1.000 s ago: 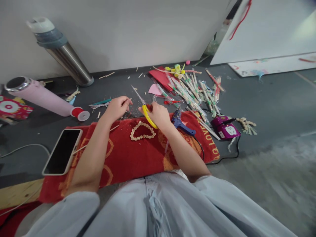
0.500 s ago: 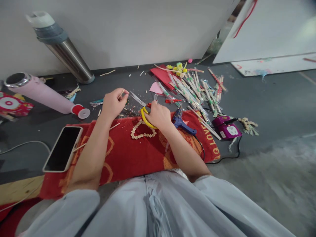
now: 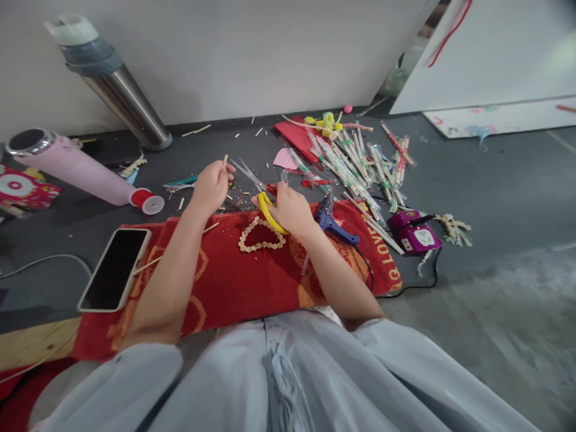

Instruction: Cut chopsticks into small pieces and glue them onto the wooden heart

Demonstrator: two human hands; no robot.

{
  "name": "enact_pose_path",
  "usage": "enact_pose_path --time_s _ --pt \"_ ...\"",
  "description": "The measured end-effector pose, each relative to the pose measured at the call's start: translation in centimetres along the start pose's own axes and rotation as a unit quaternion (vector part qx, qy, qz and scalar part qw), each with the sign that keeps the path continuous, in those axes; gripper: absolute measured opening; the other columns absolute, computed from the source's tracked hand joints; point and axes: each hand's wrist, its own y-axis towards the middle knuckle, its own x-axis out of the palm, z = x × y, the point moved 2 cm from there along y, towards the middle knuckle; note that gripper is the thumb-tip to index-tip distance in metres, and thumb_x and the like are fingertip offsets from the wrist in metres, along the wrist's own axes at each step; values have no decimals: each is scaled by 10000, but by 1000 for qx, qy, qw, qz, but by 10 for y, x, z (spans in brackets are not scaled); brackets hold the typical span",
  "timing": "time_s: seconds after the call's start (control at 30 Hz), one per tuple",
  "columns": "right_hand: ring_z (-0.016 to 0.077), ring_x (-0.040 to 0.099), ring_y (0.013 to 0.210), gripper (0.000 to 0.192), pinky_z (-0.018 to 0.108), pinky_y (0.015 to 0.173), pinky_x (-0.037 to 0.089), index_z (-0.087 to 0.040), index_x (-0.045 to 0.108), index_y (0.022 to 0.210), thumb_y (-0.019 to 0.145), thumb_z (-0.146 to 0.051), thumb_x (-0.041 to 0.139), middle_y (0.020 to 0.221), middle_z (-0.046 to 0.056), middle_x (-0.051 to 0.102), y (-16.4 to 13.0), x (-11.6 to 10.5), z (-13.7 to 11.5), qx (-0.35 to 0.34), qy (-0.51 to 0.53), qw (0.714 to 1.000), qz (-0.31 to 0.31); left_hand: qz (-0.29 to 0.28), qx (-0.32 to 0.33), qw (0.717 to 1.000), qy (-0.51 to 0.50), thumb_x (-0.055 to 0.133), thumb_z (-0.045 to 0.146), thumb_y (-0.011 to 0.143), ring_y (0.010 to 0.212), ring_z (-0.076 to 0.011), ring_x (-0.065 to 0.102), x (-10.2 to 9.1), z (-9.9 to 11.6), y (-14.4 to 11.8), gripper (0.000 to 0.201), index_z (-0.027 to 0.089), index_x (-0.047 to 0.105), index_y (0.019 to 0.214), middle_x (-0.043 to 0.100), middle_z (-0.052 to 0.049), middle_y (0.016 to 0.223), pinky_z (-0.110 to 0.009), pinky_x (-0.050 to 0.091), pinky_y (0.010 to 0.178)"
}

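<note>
My left hand (image 3: 210, 187) pinches a short pale wooden stick (image 3: 225, 161), whose end pokes up above the fingertips. My right hand (image 3: 290, 207) grips scissors (image 3: 250, 174) with yellow handles. Their blades are parted and point toward my left hand, close to its fingertips. Below the scissors, a heart-shaped outline made of small pale pieces (image 3: 262, 246) lies on a folded red towel (image 3: 252, 285). Beside my right wrist rests a blue glue gun (image 3: 335, 225).
Several wrapped chopsticks (image 3: 346, 159) lie at the back right, near a purple power socket block (image 3: 414, 231). At left are a phone (image 3: 114, 270), a pink tumbler (image 3: 76, 168) and a steel thermos (image 3: 121, 96). Teal-handled pliers (image 3: 182, 183) lie behind my left wrist.
The scissor blades have parted wider. My left hand has turned slightly, and the stick in it now stands more upright. The teal-handled tool shows more beside my left hand.
</note>
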Motion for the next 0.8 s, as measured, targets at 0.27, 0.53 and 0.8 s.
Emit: enact_pose_path --time_s 0.27,0.53,0.8 --pt "293 675 970 688 357 804 473 -121 522 1033 888 -751 286 1026 159 685 -1 0 -1 -19 -2 1000 -1 -129 28 990 -50 355 187 859 816 -170 608 6 22 -7 227 176 566 775 646 -29 793 -318 480 863" --pt "291 678 940 692 351 772 464 -112 530 1024 894 -744 280 1016 158 683 -4 -4 -4 -20 -7 1000 -16 -145 29 989 -9 369 287 880 786 -180 593 5 32 -10 261 167 591 814 657 -43 811 -314 473 793" --pt "285 675 935 695 344 762 452 -118 526 1019 890 -753 276 1024 153 683 -4 -5 -4 -24 3 999 -24 -151 25 987 -46 387 260 865 722 -150 557 3 34 -10 225 179 556 739 608 -13 722 -279 466 787"
